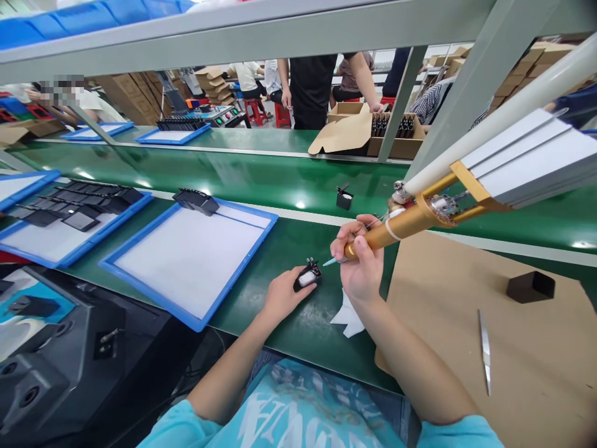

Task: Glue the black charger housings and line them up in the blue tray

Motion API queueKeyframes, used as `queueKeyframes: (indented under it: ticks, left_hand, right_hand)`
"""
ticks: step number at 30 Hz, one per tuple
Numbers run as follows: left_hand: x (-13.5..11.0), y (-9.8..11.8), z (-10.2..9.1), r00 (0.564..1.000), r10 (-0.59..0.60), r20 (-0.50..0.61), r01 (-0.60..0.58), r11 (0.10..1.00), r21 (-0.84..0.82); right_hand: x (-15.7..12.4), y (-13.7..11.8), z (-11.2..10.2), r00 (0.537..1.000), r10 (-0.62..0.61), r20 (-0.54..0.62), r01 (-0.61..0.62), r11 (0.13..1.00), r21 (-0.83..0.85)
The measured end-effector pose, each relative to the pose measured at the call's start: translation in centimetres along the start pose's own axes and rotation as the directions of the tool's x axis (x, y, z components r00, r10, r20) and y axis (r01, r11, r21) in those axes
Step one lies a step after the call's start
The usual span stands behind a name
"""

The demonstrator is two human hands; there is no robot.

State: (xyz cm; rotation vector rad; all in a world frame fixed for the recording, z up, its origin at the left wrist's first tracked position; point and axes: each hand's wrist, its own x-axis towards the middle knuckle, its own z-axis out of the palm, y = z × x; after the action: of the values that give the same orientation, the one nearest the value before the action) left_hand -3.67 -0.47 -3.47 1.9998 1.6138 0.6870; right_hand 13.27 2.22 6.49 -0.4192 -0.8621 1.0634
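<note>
My left hand (282, 295) is closed on a small black part (308, 275) with a white face, holding it down on the green bench top (280, 242). My right hand (359, 255) is wrapped round the gold barrel of a dispensing gun (405, 225) that hangs from a white tube. The gun's pale tip (330, 262) points at the small part and almost touches it. A scrap of white paper (349, 317) lies under my right wrist.
A blue-framed white tray (191, 261) lies to the left, with a black part (196, 200) on its far rim. Another tray (69, 218) holds several black parts. On a cardboard sheet (466, 323) lie metal tweezers (485, 350) and a black block (530, 286). People stand across the conveyor.
</note>
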Motion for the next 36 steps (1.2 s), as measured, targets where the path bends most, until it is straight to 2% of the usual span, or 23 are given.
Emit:
queueKeyframes:
  ticks: [3, 10, 16, 23, 29, 33, 36]
  left_hand:
    - [0.0, 1.1, -0.6, 0.999, -0.037, -0.028, 0.035, 0.996, -0.087]
    - [0.1, 4.0, -2.3, 0.988, 0.039, -0.15, -0.055, 0.993, -0.101]
    - [0.1, 4.9, -2.8, 0.988, 0.036, -0.151, -0.055, 0.991, -0.12]
    - [0.1, 4.7, -2.5, 0.99, 0.019, -0.137, -0.039, 0.989, -0.14]
    - [0.5, 4.6, -1.3, 0.995, -0.009, -0.102, -0.012, 0.978, -0.208]
    - [0.7, 5.4, -0.5, 0.996, 0.022, -0.086, -0.041, 0.973, -0.226]
    - [0.8, 6.2, -0.1, 0.99, 0.073, -0.119, -0.1, 0.965, -0.241]
  right_hand:
    - [-0.2, 0.0, 0.1, 1.0, 0.001, 0.02, -0.001, 1.0, 0.024]
    - [-0.3, -0.1, 0.2, 1.0, -0.005, 0.02, 0.004, 1.0, 0.016]
    - [-0.4, 0.0, 0.2, 0.998, -0.055, 0.016, 0.055, 0.998, -0.011]
    - [-0.4, 0.0, 0.1, 1.0, -0.022, 0.022, 0.022, 1.0, 0.006]
    - [-0.6, -0.1, 0.3, 0.999, -0.013, 0.038, 0.011, 0.999, 0.04]
    - [-0.7, -0.2, 0.4, 0.999, -0.005, 0.038, 0.003, 0.999, 0.039]
    - [-0.7, -0.3, 0.5, 0.999, 0.001, 0.039, -0.003, 0.999, 0.042]
